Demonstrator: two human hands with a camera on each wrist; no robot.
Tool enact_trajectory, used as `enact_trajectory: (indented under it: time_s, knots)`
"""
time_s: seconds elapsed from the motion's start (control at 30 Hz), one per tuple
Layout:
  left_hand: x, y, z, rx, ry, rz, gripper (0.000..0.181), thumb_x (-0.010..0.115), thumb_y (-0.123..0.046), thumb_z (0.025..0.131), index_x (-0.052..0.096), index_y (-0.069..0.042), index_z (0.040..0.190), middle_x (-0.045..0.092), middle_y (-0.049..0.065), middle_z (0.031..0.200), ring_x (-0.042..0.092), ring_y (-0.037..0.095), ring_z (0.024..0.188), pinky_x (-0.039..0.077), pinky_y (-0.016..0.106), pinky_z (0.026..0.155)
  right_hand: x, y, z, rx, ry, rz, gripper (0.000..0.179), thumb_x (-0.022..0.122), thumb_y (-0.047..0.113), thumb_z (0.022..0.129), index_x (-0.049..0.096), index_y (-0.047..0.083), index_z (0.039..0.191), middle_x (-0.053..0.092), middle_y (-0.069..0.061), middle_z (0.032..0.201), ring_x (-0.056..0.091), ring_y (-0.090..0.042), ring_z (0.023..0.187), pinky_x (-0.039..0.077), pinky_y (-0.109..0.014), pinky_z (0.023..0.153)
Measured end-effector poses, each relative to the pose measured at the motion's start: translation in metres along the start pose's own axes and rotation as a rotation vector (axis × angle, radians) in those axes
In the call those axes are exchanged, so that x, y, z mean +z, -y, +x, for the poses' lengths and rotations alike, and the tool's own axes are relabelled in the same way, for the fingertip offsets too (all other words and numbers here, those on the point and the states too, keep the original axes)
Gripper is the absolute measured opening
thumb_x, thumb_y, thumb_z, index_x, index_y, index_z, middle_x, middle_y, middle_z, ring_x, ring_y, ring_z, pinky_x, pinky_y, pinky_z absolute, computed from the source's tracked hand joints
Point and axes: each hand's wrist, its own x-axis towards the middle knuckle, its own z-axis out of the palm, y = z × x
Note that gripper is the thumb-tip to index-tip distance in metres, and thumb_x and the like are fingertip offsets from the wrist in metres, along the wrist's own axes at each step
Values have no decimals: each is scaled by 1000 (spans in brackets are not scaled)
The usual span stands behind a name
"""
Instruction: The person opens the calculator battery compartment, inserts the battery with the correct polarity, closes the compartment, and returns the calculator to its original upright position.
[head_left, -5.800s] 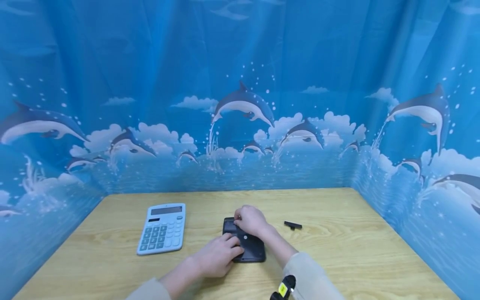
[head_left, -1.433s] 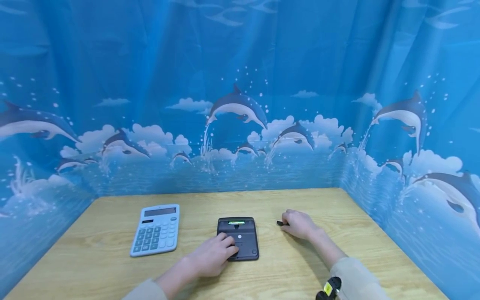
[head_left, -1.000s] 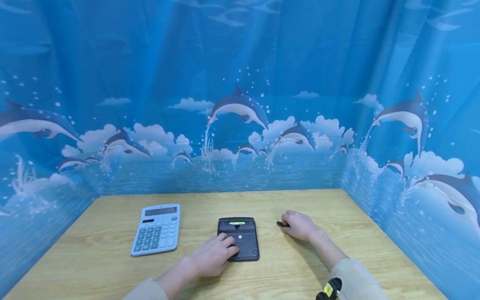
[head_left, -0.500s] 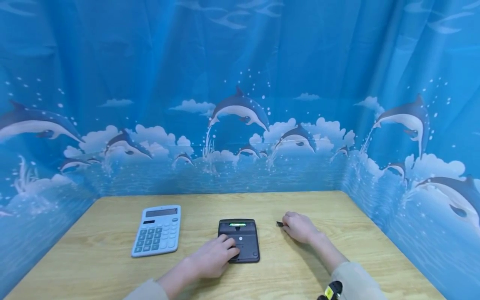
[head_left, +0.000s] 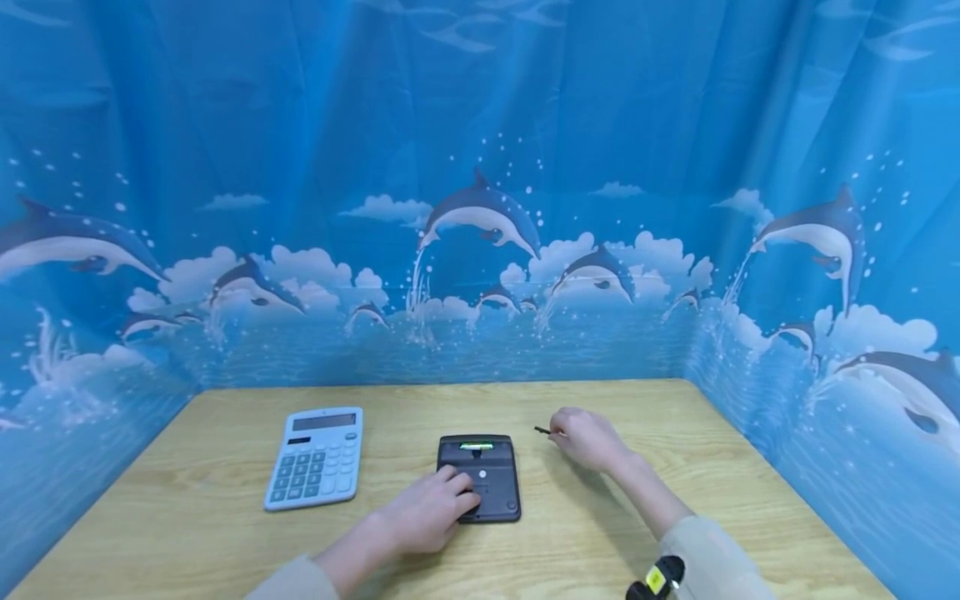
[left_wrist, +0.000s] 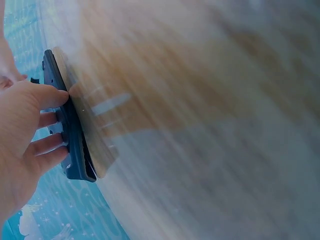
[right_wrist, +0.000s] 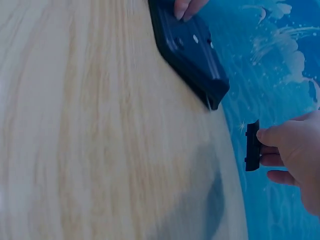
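Observation:
A black calculator [head_left: 491, 492] lies face down on the table. Its battery compartment shows a green battery [head_left: 476, 446] near the far edge. My left hand [head_left: 426, 512] holds the calculator by its lower left part; in the left wrist view the thumb [left_wrist: 52, 96] is at one edge and the fingers are on the casing. My right hand [head_left: 588, 439], right of the calculator, pinches a small black battery cover [right_wrist: 253, 146] between thumb and fingers. The cover is raised off the table, its tabs visible in the right wrist view.
A light blue calculator [head_left: 315, 458] lies face up on the left of the wooden table [head_left: 180, 500]. A blue curtain [head_left: 360, 167] printed with dolphins stands around the back and sides. A black device with a yellow label [head_left: 657, 577] sits at my right sleeve.
My right hand left the black calculator's far end, where the battery now shows, and took hold of the battery cover. It then lifted the cover leftward. My left hand stays on the calculator.

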Motion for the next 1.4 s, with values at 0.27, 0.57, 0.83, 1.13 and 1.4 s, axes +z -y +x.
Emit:
enact_trajectory:
  time_s: [0.27, 0.57, 0.83, 1.13, 1.4]
  knots:
    - [-1, -1, 1, -9, 15, 11, 36, 65, -19, 83, 62, -16, 119, 54, -2, 110, 49, 16, 101, 46, 30, 89, -11, 23, 16, -55, 7, 27, 8, 69, 15, 82, 63, 13, 76, 58, 6, 72, 55, -10, 63, 46, -23, 54]
    - [-1, 0, 0, -4, -11, 27, 36, 66, -17, 81, 62, -16, 116, 54, -2, 108, 49, 17, 98, 47, 30, 86, -12, 47, 39, -122, 26, 28, 5, 69, 15, 82, 65, 14, 78, 60, 6, 75, 56, -9, 65, 47, -24, 56]
    - [-2, 0, 1, 11, -15, 39, 35, 65, -17, 81, 62, -15, 115, 54, -2, 106, 49, 16, 96, 48, 29, 83, -5, 66, 59, -167, 123, -27, 5, 66, 17, 84, 67, 14, 81, 61, 5, 78, 55, -8, 68, 46, -22, 58]
    - [0, 1, 1, 29, -14, 56, 35, 65, -18, 81, 62, -15, 116, 54, -1, 108, 49, 17, 97, 47, 29, 83, 3, 79, 67, -255, 149, -49, 11, 65, 14, 85, 63, 14, 74, 56, 5, 72, 51, -7, 63, 44, -21, 55]
    - [0, 2, 2, 18, 4, 46, 34, 64, -18, 83, 62, -16, 117, 54, -1, 109, 49, 16, 99, 47, 29, 85, 8, 81, 69, -261, 159, -81, 16, 65, 15, 85, 59, 16, 70, 52, 7, 70, 49, -8, 61, 42, -23, 53]
